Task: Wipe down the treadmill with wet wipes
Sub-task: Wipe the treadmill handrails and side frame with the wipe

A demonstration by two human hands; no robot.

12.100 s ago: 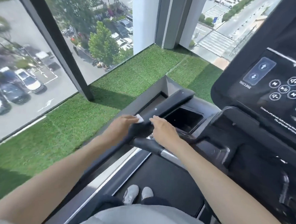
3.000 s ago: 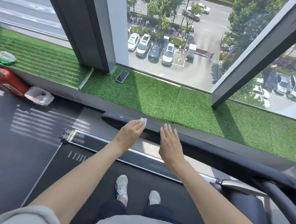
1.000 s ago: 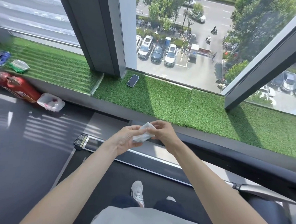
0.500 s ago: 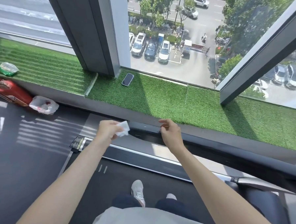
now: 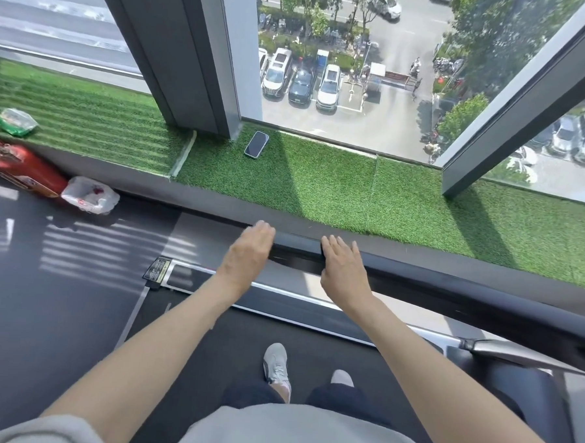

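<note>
**Both hands flat on the treadmill rail**

We're laying our left hand point(image 5: 249, 249) palm down over the end of the black handrail point(image 5: 450, 294), fingers straight and together, gripping nothing we can see. The wet wipe isn't showing; we can't tell if it's lying under that palm. Our right hand point(image 5: 344, 268) is resting near it on the same rail, also flat, fingers straight & slightly spread. A short bare stretch of rail is showing btwn the two hands.

Below the rail we're standing on the treadmill belt point(image 5: 230, 353) in grey shoes point(image 5: 276, 362).

Beyond the rail, a ledge of fake grass point(image 5: 320, 182) is running along the window. A phone point(image 5: 256, 144) is lying flat on it, near the pillar base. Far left, a red extinguisher point(image 5: 22, 170) is lying on the floor w/ a white plastic bag point(image 5: 91, 195) just beside it, and a green packet point(image 5: 15, 122) is sitting on the grass above. Parked cars point(image 5: 302, 79) are showing thru the glass.
</note>
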